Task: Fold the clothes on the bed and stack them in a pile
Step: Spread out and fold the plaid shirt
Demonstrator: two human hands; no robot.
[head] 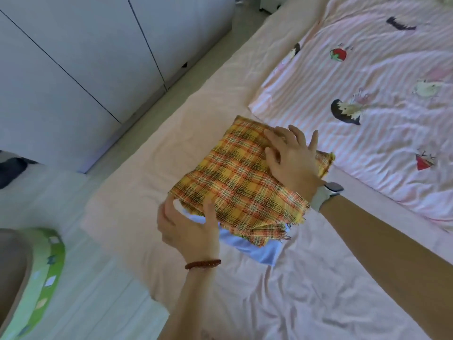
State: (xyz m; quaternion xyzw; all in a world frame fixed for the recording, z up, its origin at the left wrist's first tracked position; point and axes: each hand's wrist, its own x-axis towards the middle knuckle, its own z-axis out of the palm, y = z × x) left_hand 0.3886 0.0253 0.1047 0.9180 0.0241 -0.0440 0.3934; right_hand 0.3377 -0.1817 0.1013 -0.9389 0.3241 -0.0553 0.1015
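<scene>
Woven yellow-and-orange plaid cloth (245, 182), folded into a rough square with frayed, threadbare edges, is laid on a smooth pale blue folded garment (259, 249) on the wrinkled pink bedsheet (282, 303). The right hand (291, 158) is pressed flat on its far side, fingers straight and spread. Its near-left corner is pinched by the left hand (188, 227), fingers curled. A striped pink cartoon-print quilt (382, 77) is spread far right.

blue garment (259, 249) mostly hidden under plaid cloth (240, 182)
</scene>
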